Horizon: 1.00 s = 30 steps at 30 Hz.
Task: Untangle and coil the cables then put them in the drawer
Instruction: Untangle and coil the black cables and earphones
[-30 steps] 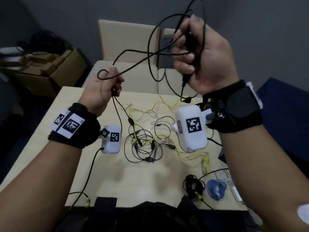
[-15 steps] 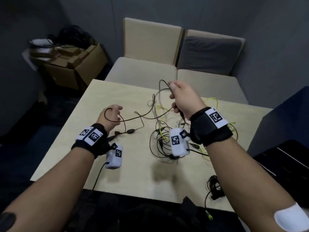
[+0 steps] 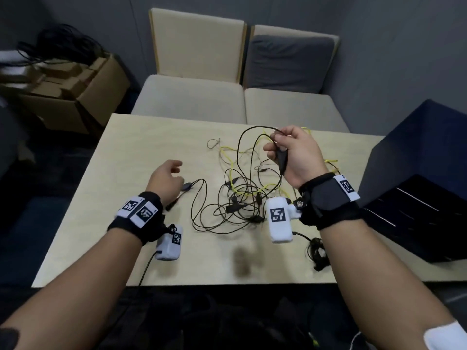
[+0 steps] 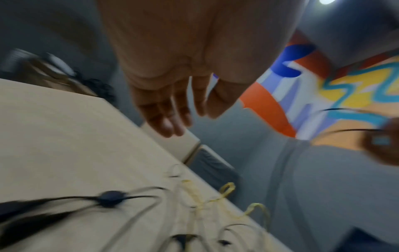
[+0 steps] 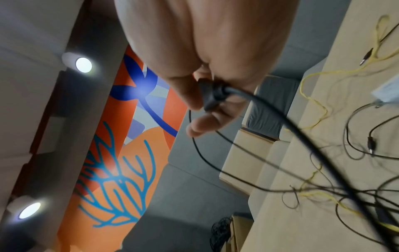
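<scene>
A tangle of thin black cables [image 3: 237, 198] mixed with a yellow cable [image 3: 227, 157] lies on the light wooden table [image 3: 126, 152]. My right hand [image 3: 290, 152] is raised above the tangle and grips a black cable by its plug [image 3: 281, 160], with a loop arching up from the fingers; the right wrist view shows the plug [image 5: 210, 95] pinched between thumb and fingers. My left hand [image 3: 166, 175] hovers low over the table with relaxed fingers [image 4: 166, 119] and holds nothing. A black inline pod [image 3: 187, 186] on a cable [image 4: 110, 198] lies just right of it.
A dark cabinet with drawers [image 3: 414, 198] stands at the table's right side. A small black coiled bundle [image 3: 318, 253] lies near the front right edge. Two cushioned seats [image 3: 235, 102] sit behind the table, and a cardboard box [image 3: 75, 92] stands at the far left.
Both hands came down from chest height to the table. My left hand let go of the black cable, which now lies on the table. My right hand keeps its grip.
</scene>
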Each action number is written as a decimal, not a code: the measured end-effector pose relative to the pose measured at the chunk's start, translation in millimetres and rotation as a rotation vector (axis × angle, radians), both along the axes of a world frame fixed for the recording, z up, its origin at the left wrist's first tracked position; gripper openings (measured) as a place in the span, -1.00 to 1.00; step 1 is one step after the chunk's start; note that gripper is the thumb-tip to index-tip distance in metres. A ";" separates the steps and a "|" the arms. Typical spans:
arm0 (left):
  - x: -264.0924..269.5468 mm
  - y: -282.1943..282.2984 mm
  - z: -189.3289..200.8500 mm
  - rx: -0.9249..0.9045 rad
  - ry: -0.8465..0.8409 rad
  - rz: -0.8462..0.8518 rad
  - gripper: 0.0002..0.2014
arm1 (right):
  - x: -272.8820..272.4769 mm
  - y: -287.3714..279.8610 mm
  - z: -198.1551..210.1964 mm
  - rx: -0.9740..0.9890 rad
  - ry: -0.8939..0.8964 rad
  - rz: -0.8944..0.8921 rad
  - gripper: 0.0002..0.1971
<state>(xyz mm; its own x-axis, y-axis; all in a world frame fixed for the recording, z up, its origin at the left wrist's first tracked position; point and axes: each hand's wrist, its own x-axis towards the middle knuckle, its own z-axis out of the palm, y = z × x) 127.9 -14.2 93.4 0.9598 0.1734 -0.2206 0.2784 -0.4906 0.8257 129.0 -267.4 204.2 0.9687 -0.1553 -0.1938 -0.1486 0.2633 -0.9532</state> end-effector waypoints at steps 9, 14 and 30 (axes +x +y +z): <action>-34.9 -101.9 60.5 -0.401 -0.056 -0.604 -0.72 | -12.7 17.0 -23.5 0.201 0.018 -0.061 -0.79; -37.3 -120.9 50.9 -0.289 -0.056 -0.672 -0.84 | -21.0 -2.6 -34.1 0.161 0.027 0.042 -0.72; -12.3 -219.6 89.4 -0.604 -0.180 -0.506 -0.66 | -14.2 -135.1 -13.3 -0.673 -0.312 0.521 -0.84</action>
